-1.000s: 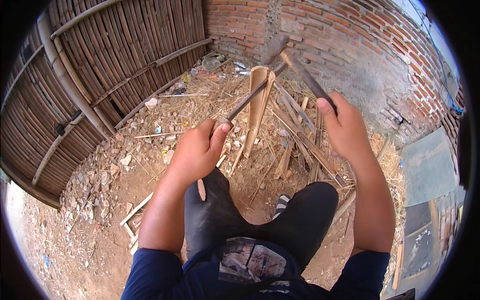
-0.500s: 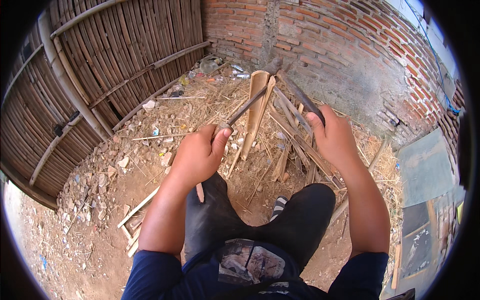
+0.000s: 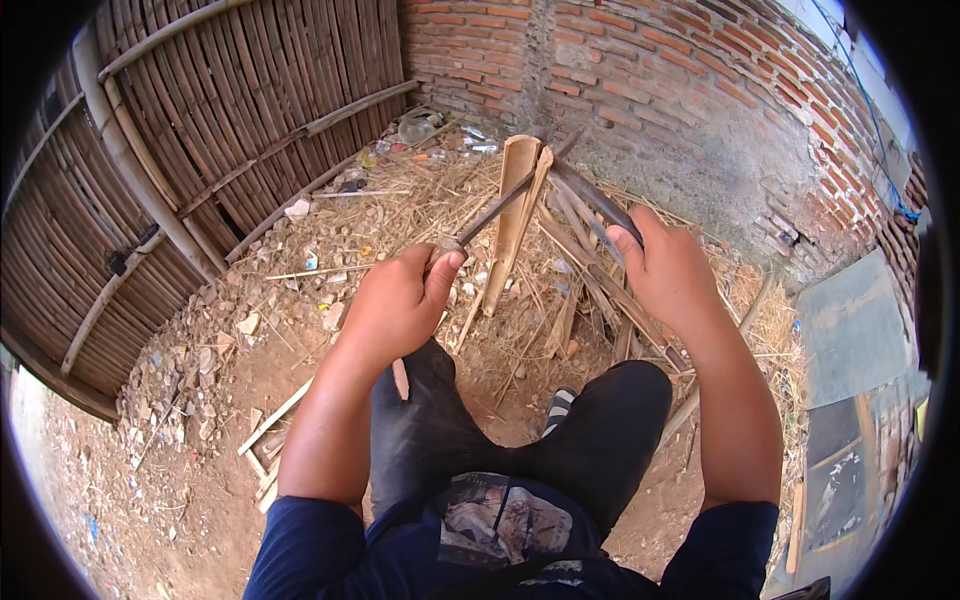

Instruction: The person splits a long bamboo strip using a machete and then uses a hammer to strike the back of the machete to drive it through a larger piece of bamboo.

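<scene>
My left hand (image 3: 400,295) is closed around the handle end of a long dark-bladed knife (image 3: 492,215). The blade slants up to the right and crosses a split length of bamboo (image 3: 515,225), which stands nearly upright with its halves parted at the top. Past the bamboo the blade's far end pokes out. My right hand (image 3: 665,270) grips a dark bar (image 3: 597,195), whose far end lies close to the bamboo's top and the blade; whether they touch I cannot tell. Below my left hand a pointed wooden end (image 3: 401,380) shows against my thigh.
Split bamboo pieces (image 3: 605,280) lie heaped beyond my right knee, and more strips (image 3: 275,420) rest on the ground at left. A brick wall (image 3: 660,80) rises ahead; a bamboo fence (image 3: 250,110) stands at left. Grey sheets (image 3: 850,330) are at right.
The bar in my right hand has come down a little and its far end now sits nearer the blade and bamboo. My left hand is almost unmoved.
</scene>
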Available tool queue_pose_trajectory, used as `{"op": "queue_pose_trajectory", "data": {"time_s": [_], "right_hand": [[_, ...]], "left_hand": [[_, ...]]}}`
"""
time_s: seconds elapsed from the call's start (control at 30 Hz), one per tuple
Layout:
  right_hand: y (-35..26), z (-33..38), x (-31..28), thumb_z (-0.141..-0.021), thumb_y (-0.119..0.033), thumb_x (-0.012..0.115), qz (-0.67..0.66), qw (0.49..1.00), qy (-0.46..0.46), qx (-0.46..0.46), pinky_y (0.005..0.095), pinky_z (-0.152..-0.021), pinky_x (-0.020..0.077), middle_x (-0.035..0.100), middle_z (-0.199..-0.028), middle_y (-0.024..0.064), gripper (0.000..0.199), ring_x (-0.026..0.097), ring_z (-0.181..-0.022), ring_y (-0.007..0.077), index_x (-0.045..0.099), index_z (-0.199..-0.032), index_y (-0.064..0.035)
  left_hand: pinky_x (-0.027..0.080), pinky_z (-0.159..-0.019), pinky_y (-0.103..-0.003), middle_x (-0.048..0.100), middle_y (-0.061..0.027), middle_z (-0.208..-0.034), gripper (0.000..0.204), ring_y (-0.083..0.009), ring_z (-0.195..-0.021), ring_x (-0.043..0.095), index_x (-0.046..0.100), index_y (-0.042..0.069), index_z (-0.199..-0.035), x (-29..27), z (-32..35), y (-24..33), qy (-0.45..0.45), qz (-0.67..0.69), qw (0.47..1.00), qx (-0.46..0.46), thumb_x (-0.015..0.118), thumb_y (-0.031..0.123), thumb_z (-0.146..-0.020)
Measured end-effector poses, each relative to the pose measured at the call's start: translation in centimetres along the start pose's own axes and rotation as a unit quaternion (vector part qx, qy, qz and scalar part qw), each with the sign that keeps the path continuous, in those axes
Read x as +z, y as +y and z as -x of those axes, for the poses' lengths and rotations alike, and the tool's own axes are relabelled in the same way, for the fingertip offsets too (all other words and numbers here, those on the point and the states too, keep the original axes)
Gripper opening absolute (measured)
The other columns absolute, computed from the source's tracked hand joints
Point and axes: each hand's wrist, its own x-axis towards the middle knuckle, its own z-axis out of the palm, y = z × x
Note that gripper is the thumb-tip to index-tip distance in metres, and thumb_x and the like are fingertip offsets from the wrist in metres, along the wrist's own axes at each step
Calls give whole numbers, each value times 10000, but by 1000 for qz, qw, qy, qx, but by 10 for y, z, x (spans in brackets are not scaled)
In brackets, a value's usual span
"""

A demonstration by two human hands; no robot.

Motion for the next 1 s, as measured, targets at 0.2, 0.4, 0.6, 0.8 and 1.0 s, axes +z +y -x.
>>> {"op": "queue_pose_trajectory", "data": {"time_s": [0.2,0.4,0.6,0.8,1.0], "right_hand": [[-4,3,-38,-1079,-437,468,-176,954,243,-27,401,-576,452,569,-641,119,409,590,-576,254,560,-1056,-39],[4,10,0,-1076,-423,473,-71,990,115,34,436,-587,464,617,-679,147,411,618,-609,319,568,-1065,-23],[8,-2,3,-1061,-437,491,-59,998,-3,27,466,-614,474,651,-720,176,427,640,-661,387,577,-1071,-20],[8,4,-19,-1059,-477,497,-230,950,209,35,377,-586,440,583,-674,93,456,561,-603,212,567,-1044,-27],[11,5,28,-1070,-424,475,-35,997,64,30,436,-600,476,639,-706,174,400,649,-670,361,548,-1025,-33]], "left_hand": [[455,-617,-481,594,-213,-661,483,-382,-629,589,609,-24,-870,0,2,-4,1,3,1000,-1,534,421,-1042],[471,-630,-522,610,-246,-666,510,-473,-677,618,599,-22,-824,1,-1,-1,-3,11,1000,-14,548,443,-1027],[469,-640,-513,610,-244,-682,500,-450,-682,617,611,-24,-852,4,2,-2,-5,-24,1000,4,541,437,-1032],[467,-638,-492,605,-235,-681,494,-420,-659,607,612,-26,-868,8,-1,-10,-3,-10,1000,-17,534,431,-1038],[480,-643,-522,623,-249,-679,504,-473,-684,621,616,-24,-845,9,-6,-11,1,-10,1000,-25,540,438,-1033]]}}
